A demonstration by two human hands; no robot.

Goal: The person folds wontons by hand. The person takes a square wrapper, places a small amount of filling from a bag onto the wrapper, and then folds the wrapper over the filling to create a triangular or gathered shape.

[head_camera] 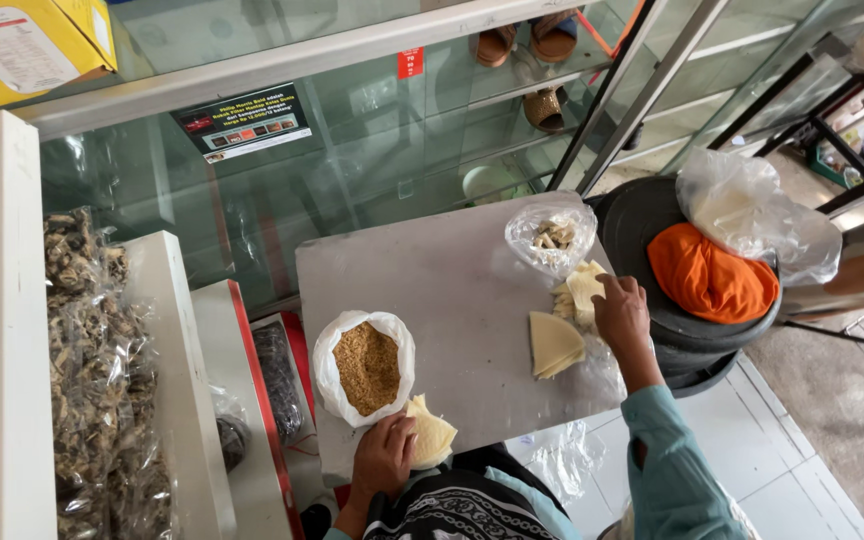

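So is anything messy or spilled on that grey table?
Nothing looks spilled. The white bag of brown crumbs stands open on the grey table, its filling all inside. The left hand holds a pale folded wrapper; the right hand touches a slightly uneven wrapper pile.

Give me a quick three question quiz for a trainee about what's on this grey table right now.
1. True or false: the left hand holds a pale folded wrapper.
2. What does the white bag hold? A) brown crumbly filling B) green leaves C) water
3. What does the right hand touch on the grey table?

Key: 1 true. 2 A. 3 A loose pile of pale wrappers, beside a neater stack.
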